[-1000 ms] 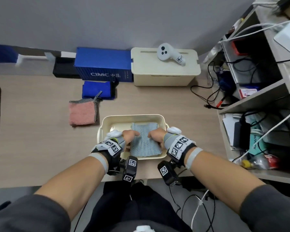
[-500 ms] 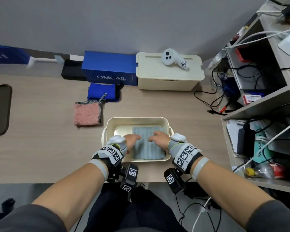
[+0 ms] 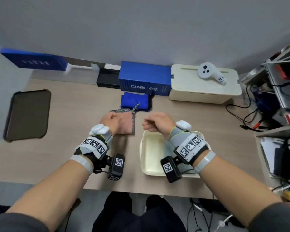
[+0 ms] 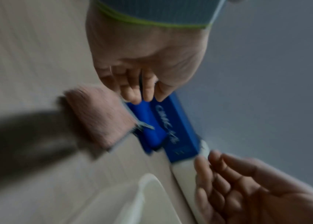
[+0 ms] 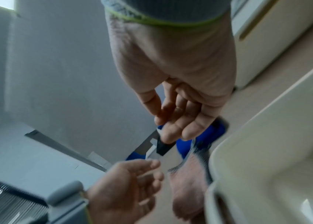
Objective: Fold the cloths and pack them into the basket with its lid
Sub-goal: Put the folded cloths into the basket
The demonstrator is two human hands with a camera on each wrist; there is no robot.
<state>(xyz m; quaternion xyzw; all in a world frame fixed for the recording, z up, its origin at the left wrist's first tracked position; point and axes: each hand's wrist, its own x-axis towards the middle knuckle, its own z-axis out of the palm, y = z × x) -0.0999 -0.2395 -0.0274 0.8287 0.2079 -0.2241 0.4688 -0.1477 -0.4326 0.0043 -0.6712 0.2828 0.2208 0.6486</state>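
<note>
A folded pink cloth (image 3: 126, 125) with a grey mesh edge lies on the desk left of the cream basket (image 3: 150, 148). A folded blue cloth (image 3: 135, 102) lies just behind it. My left hand (image 3: 110, 120) hovers over the pink cloth's left part with loosely curled fingers (image 4: 142, 92) that hold nothing. My right hand (image 3: 147, 125) hangs above the basket's far left corner, fingers (image 5: 176, 125) relaxed and empty. My right wrist hides most of the basket's inside. In the wrist views the pink cloth (image 4: 102, 118) (image 5: 188, 183) lies below both hands.
A dark flat lid (image 3: 28, 114) lies at the desk's left end. A blue CIMC box (image 3: 145, 79) and a cream lidded box (image 3: 204, 86) with a white controller (image 3: 209, 72) stand at the back wall. Shelves (image 3: 278, 91) with cables crowd the right side.
Both hands left the grey-blue cloth in the basket and moved away and left, toward the pink cloth. My view swung left, so the basket now sits right of centre.
</note>
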